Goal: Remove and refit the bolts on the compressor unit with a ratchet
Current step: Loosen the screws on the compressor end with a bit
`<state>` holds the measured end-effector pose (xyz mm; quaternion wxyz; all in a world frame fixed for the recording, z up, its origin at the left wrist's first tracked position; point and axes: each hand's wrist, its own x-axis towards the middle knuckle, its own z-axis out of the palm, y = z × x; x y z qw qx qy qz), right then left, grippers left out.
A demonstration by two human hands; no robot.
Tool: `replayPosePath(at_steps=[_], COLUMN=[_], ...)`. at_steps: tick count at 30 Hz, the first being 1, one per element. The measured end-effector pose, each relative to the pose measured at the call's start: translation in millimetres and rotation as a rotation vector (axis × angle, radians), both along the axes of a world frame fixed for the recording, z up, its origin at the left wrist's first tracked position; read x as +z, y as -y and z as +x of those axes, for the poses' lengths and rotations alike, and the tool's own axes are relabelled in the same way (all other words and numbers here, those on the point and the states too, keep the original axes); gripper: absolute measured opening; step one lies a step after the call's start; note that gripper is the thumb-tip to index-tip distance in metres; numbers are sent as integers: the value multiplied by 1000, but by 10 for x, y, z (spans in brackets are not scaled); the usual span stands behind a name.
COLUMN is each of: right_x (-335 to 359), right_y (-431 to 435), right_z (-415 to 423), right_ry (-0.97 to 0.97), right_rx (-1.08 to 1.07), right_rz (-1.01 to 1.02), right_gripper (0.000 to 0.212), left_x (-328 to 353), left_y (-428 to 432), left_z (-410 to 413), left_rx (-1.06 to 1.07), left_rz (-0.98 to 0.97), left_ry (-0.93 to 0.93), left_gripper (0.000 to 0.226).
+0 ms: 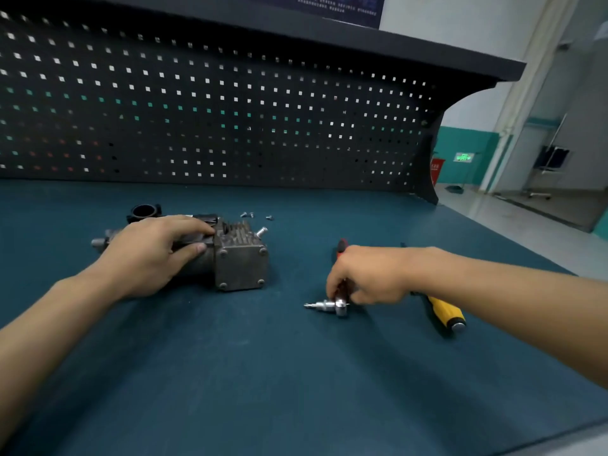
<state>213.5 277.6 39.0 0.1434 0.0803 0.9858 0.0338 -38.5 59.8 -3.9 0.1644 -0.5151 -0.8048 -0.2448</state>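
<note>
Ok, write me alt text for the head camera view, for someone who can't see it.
A person's left hand holds a grey compressor unit on a blue bench mat while the right hand grips a red-handled ratchet beside it. Loose bolts lie behind the unit, a yellow-handled screwdriver under the right forearm.

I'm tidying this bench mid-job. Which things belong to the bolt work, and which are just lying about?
In use: compressor unit, held by the left hand; ratchet, gripped by the right hand; loose bolts behind the unit.
Lying about: yellow-handled screwdriver; black ring.
</note>
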Motion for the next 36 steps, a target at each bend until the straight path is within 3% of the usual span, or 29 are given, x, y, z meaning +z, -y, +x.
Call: replayPosePath(at_steps=[8, 13, 17, 22, 25, 36], right_x=[-279, -401, -333, -482, -596, -707], right_y=[20, -32, 74, 359, 428, 399], right_z=[-171, -50, -29, -28, -106, -197], right_ry=[-171, -302, -387, -635, -695, -850], right_rx=[219, 212, 205, 257, 258, 182], right_rz=[52, -145, -175, -171, -103, -58], right_gripper=[18, 15, 3, 18, 26, 22], left_x=[1, 17, 27, 55, -19, -119], left_y=[-8, 29, -1, -54, -158, -257], left_z=[113, 99, 105, 308, 533, 556], left_rx=[-20, 3, 29, -40, -140, -125], left_rz=[-37, -73, -119, -64, -109, -71], left_ry=[-10, -44, -86, 46, -10, -16], left_gripper=[31, 36, 39, 72, 77, 105])
